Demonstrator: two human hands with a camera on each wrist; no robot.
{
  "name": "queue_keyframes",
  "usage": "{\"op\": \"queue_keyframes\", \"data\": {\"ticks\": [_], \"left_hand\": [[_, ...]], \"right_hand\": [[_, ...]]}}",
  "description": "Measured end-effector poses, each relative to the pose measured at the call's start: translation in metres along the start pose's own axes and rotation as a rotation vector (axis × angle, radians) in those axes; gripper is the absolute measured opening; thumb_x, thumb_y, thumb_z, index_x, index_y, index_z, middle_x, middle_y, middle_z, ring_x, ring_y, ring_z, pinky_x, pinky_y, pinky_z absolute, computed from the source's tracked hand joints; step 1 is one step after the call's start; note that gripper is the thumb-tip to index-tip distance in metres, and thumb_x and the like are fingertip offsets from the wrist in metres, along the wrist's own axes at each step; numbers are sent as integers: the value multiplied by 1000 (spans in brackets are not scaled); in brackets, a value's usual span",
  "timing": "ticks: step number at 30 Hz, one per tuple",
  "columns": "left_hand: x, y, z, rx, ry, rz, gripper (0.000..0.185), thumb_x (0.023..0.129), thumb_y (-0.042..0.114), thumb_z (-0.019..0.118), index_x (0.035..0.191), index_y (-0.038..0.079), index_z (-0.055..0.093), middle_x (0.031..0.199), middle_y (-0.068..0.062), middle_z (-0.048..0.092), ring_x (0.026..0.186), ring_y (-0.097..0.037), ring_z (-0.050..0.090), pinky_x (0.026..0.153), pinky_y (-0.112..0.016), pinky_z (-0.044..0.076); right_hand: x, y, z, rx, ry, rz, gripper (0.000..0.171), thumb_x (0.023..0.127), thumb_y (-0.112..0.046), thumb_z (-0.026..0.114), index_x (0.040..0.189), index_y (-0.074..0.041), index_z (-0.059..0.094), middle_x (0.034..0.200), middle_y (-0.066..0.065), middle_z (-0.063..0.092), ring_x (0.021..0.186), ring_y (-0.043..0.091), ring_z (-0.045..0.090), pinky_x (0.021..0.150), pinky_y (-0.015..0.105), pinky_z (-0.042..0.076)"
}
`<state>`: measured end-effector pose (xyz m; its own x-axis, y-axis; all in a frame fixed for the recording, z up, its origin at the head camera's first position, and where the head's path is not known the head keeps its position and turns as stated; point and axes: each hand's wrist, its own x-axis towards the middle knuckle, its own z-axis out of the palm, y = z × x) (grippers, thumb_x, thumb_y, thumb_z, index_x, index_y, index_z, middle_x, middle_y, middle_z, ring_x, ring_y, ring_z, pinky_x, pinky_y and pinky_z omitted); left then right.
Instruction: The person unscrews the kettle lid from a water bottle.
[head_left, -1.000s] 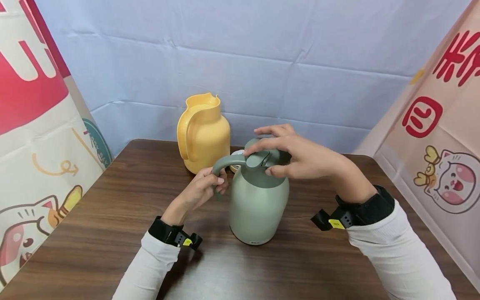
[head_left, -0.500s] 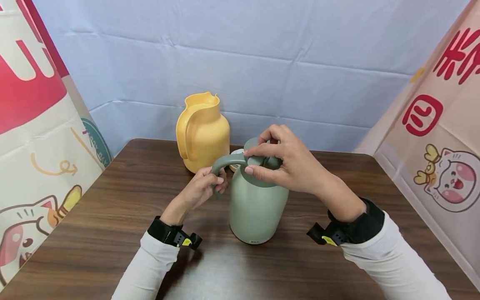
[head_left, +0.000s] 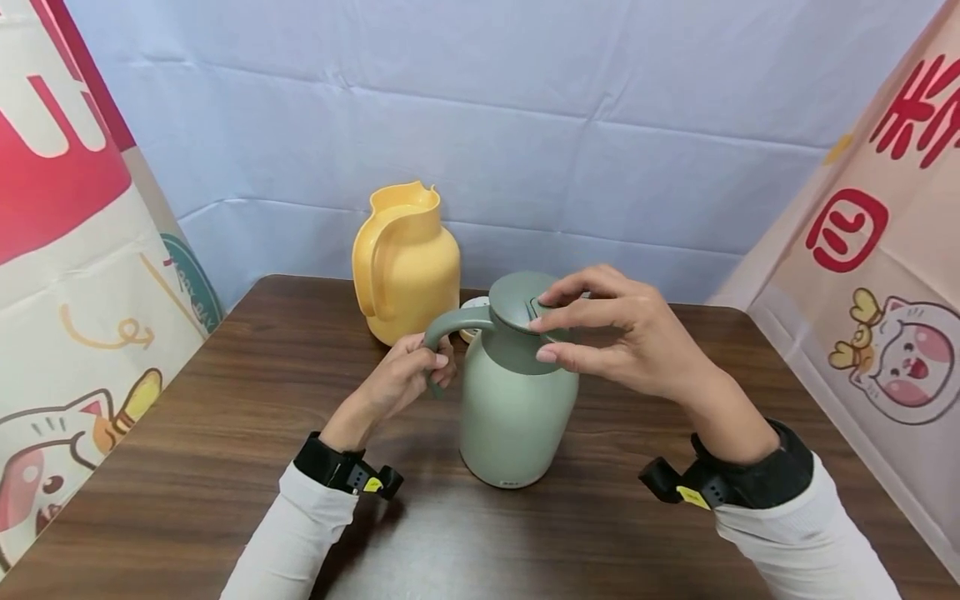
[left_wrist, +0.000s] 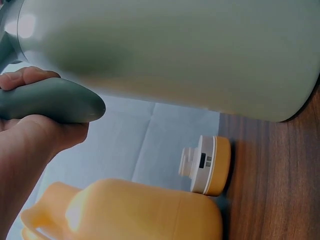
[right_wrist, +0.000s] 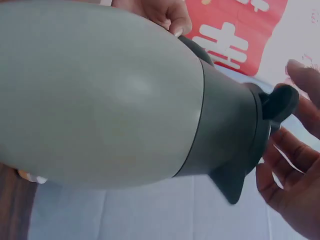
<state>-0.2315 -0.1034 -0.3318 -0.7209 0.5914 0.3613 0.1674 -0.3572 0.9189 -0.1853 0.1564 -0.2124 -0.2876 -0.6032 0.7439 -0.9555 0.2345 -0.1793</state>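
A sage-green thermos jug stands upright mid-table with its darker lid on. My left hand grips the curved handle; in the left wrist view the fingers wrap the handle's lower end. My right hand hovers at the lid's right side with fingers loosely spread. Its index fingertip rests on the lid's top tab. In the right wrist view the fingers stand just off the lid and its tab.
A yellow jug without a lid stands behind and to the left. Its white-and-yellow stopper lies on the wooden table between the two jugs. Printed cloth panels close in both sides, and a blue backdrop hangs behind.
My right hand had wrapped round the lid half a second ago; it has since loosened and drawn back to the right. The left hand and the jug stayed put.
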Motion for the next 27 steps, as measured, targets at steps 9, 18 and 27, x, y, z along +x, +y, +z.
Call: {"op": "queue_keyframes", "data": {"ticks": [9,18,27], "left_hand": [[0,-1,-2,17,-13,13,9,84,8,43,76,6,42,64,-14,29,64,-22,35,68,-33,28],[0,1,5,4,-13,0,5,82,8,44,79,8,48,63,-6,35,62,-20,35,64,-31,28],[0,0,5,6,-30,18,6,82,6,42,77,8,46,62,-6,35,61,-20,34,63,-31,28]], "right_hand": [[-9,0,-7,6,35,40,16,79,-15,72,90,-4,73,99,11,66,92,21,62,73,20,46],[-20,8,-13,111,96,81,21,69,6,72,90,2,72,95,18,67,92,20,64,70,19,48],[-23,7,-16,108,101,262,32,62,16,72,91,5,69,82,7,63,67,11,57,57,18,47]]}}
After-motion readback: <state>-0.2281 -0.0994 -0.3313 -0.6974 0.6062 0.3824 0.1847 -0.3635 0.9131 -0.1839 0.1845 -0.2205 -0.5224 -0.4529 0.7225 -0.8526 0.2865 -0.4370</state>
